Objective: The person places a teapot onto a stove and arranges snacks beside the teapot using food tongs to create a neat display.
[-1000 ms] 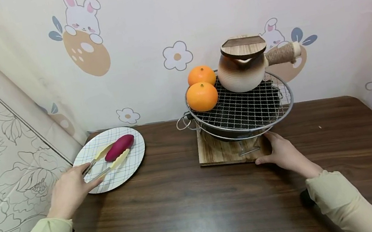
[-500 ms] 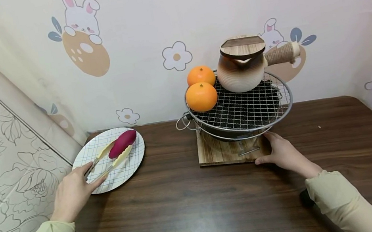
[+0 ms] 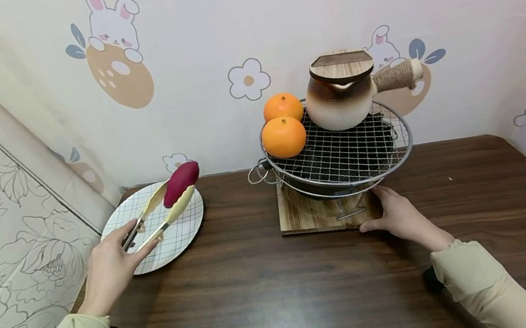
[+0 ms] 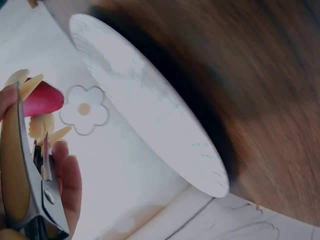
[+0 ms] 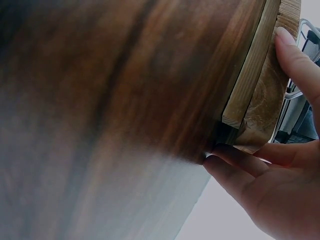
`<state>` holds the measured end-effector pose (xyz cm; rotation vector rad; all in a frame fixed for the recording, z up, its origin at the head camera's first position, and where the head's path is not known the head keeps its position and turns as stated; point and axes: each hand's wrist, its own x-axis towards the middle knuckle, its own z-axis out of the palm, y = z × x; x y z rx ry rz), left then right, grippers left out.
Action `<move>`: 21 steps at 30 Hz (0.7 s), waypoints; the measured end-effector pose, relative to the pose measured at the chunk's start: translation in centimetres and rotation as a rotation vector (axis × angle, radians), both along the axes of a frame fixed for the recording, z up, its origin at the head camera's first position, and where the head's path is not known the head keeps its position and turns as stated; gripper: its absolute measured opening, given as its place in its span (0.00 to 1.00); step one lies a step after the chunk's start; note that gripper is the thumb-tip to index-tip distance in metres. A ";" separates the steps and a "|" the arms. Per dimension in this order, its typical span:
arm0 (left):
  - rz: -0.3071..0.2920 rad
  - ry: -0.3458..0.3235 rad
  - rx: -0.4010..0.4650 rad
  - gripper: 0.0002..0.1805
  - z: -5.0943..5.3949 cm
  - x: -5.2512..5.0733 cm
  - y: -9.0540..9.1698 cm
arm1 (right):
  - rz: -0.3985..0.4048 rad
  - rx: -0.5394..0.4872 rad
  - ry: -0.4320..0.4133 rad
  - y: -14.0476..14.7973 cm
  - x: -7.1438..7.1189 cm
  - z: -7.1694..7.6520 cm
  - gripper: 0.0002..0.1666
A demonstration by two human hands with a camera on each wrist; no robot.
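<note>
My left hand (image 3: 111, 266) grips metal tongs (image 3: 175, 211) with cream scalloped tips. Between those tips is a purple-red sweet potato (image 3: 181, 183), held up over the far part of a white checked plate (image 3: 123, 219). In the left wrist view, the tongs (image 4: 45, 195) lie in my hand and the sweet potato (image 4: 44, 99) shows beyond, apart from the plate (image 4: 145, 110). My right hand (image 3: 400, 217) holds the front right corner of a wooden board (image 3: 307, 220) under a round grill, thumb at the front edge (image 5: 260, 90) and fingers along the side.
Two oranges (image 3: 284, 137) and a lidded clay pot (image 3: 341, 98) with a rope-wrapped handle stand on the wire grill mesh (image 3: 343, 155). Brown wooden tabletop (image 3: 263, 300) runs between the plate and the board. A patterned wall backdrop (image 3: 193, 38) rises behind.
The left hand has raised the tongs with the sweet potato off the plate, moving up and slightly right. The right hand stays at the board's corner.
</note>
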<state>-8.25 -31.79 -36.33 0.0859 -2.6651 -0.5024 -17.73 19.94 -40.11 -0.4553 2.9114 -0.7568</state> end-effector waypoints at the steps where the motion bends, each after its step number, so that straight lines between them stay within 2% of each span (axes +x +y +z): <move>1: -0.001 0.002 0.014 0.35 0.1 0.0 0.2 | -0.001 0.001 0.000 0.0 0.0 0.0 0.65; 6: -0.011 0.046 0.061 0.35 0.8 -0.1 1.4 | -0.002 0.000 0.000 0.0 0.0 0.0 0.65; 12: -0.045 0.153 0.085 0.33 1.8 0.0 3.1 | 0.001 -0.005 0.002 0.1 0.0 -0.1 0.65; 17: -0.103 0.244 0.126 0.32 2.7 0.3 4.9 | 0.004 -0.012 0.008 0.2 0.0 -0.2 0.65; 21: -0.152 0.287 0.133 0.34 3.5 0.6 6.4 | 0.004 -0.011 0.010 0.2 0.0 -0.2 0.65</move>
